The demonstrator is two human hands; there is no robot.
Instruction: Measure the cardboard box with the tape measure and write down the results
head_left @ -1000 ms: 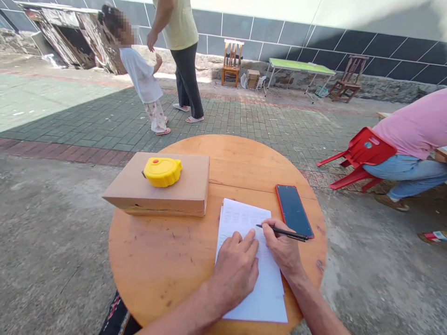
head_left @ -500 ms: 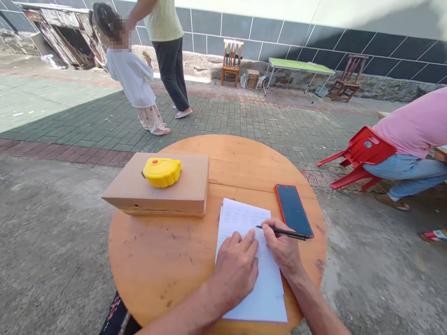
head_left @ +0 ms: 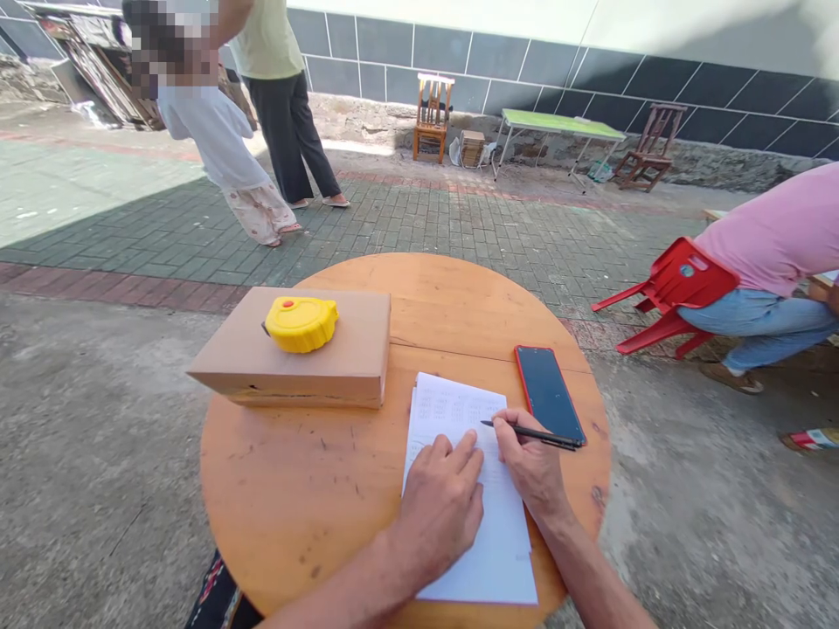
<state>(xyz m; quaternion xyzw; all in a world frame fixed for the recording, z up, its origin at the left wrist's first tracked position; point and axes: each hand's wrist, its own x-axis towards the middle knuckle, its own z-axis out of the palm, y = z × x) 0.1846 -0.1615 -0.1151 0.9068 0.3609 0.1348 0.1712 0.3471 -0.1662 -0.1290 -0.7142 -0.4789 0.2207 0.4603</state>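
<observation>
Sheets of white paper (head_left: 481, 559) with rows of small writing near the top lie on a round wooden table (head_left: 281, 489). My left hand (head_left: 446, 494) rests on the paper, fingers stretched out and somewhat bent, holding nothing. A black pen (head_left: 544, 435) is pinched in my right hand (head_left: 530, 463), its tip over the written rows at the upper right of the sheet. Just beyond that hand lies a phone (head_left: 551, 395) in a red case, its screen dark.
A cardboard box (head_left: 308, 389) stands at the table's left with a yellow tape measure (head_left: 300, 325) on top. Two people (head_left: 216, 140) stand beyond the table. At right, a person in pink (head_left: 780, 227) sits on a red plastic chair (head_left: 688, 275). A green table (head_left: 564, 124) stands by the wall.
The two people beyond the table have shifted left, the one in white leaning more. My hands, the pen and the paper hold almost the same place.
</observation>
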